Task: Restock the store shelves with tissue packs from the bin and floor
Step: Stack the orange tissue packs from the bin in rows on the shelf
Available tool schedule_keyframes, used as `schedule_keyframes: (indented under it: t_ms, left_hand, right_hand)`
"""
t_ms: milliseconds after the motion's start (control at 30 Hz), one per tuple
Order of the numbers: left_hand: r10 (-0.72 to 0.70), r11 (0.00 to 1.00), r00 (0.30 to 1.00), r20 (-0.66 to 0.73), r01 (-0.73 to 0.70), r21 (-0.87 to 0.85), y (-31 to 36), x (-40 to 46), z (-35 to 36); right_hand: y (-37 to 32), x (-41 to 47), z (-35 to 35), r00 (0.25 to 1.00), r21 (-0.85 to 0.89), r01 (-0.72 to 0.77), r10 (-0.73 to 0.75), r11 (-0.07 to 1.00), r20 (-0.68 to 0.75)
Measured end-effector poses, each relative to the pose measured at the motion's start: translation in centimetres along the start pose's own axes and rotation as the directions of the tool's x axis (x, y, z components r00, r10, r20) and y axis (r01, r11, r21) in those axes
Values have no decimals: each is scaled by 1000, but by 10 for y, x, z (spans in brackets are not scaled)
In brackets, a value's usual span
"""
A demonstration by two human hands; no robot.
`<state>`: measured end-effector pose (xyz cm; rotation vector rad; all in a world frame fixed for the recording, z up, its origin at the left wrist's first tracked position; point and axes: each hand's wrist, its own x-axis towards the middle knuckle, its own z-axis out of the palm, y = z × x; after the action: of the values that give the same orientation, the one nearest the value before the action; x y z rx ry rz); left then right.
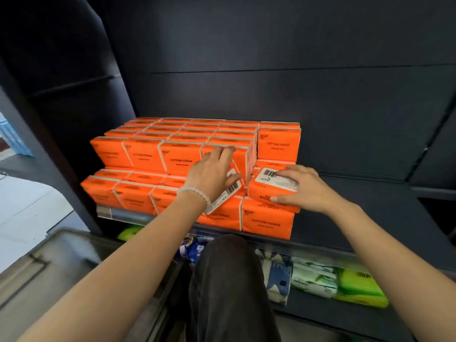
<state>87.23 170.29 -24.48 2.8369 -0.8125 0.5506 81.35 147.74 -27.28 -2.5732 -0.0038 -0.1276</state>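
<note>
Orange "COTTON TISSUE" packs (148, 154) stand stacked in two layers on a dark shelf (370, 218), several rows deep. My left hand (212, 172) grips a tilted orange pack (230, 191) with its barcode label up, at the front of the upper layer. My right hand (304, 186) holds another orange pack (271, 188) lying flat, label up, on top of the front right lower pack (267, 224). A single upper pack (278, 144) stands behind it on the right.
Below the shelf lie green (357, 287), white-green and blue-patterned tissue packs (277, 275) on a lower shelf. A grey bin (49, 262) sits at lower left. My dark-trousered knee (229, 280) is in the middle. The shelf's right part is bare.
</note>
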Motion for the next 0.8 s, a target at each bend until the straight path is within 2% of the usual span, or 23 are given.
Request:
schedule_keyframes:
  t_ms: [167, 300, 533, 667, 800]
  left_hand:
    - [-46, 998, 998, -46, 48, 42, -2, -3, -7]
    - [-47, 994, 999, 2, 46, 103, -8, -9, -11]
    - [-121, 986, 988, 93, 109, 124, -16, -24, -15]
    - [-262, 965, 961, 86, 258, 52, -19, -30, -12]
    - [-283, 956, 958, 41, 285, -66, -22, -31, -11]
  right_hand:
    - [3, -8, 2, 998, -40, 4, -7, 999, -57]
    - [7, -15, 2, 995, -14, 22, -24, 1000, -96]
    - [16, -26, -7, 996, -79, 86, -84, 993, 17]
    - [15, -25, -9, 994, -169, 105, -103, 980, 24]
    - [17, -23, -11, 992, -83, 116, -120, 990, -40]
